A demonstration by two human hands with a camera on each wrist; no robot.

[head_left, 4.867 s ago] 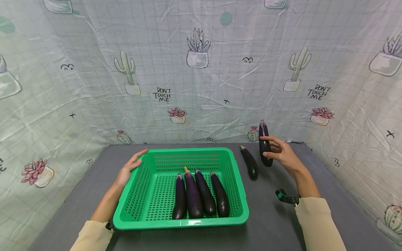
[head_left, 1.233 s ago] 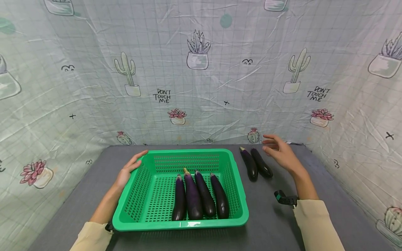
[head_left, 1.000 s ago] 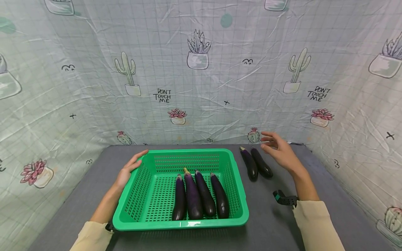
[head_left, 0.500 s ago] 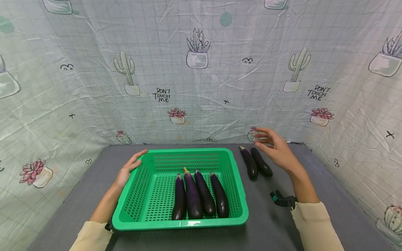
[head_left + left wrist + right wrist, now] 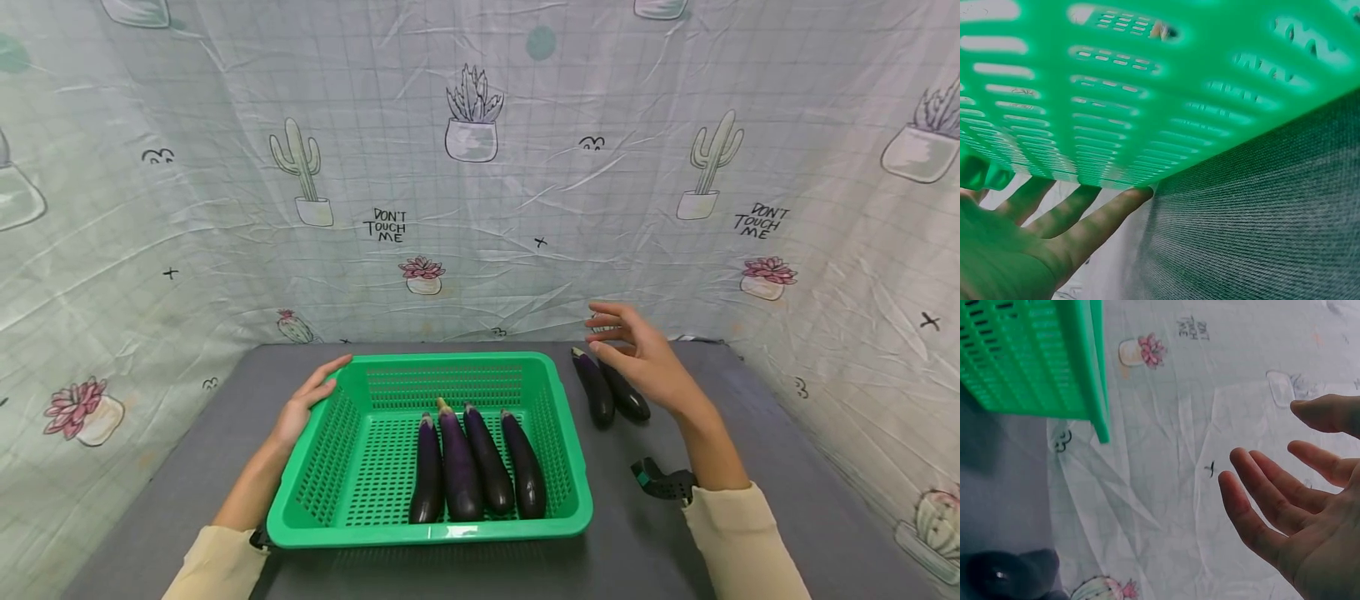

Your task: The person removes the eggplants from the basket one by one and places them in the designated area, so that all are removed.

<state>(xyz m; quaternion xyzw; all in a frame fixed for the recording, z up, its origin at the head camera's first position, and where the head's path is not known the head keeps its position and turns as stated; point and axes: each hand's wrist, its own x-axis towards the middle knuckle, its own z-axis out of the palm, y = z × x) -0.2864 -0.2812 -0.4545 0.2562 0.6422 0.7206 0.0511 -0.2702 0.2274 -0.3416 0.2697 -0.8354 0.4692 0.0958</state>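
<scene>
Hovering near two eggplants (image 5: 595,390): right hand (image 5: 641,358) spread

Right hand: fingers and thumb apart, slightly bent, partly covering the outer eggplant (image 5: 628,400) in head view. That pair lies side by side on the grey tabletop (image 5: 637,550), just right of the green basket (image 5: 480,532). Left hand (image 5: 298,408): fingers extended, touching the basket's left side at the rim. Basket contents: four eggplants (image 5: 459,471), lengthwise, mostly in the right half, stems toward the patterned cloth (image 5: 525,192).

Right of the basket (image 5: 430,534) holding four eggplants (image 5: 460,467), two more eggplants (image 5: 593,387) lie on the table (image 5: 618,533).
</scene>
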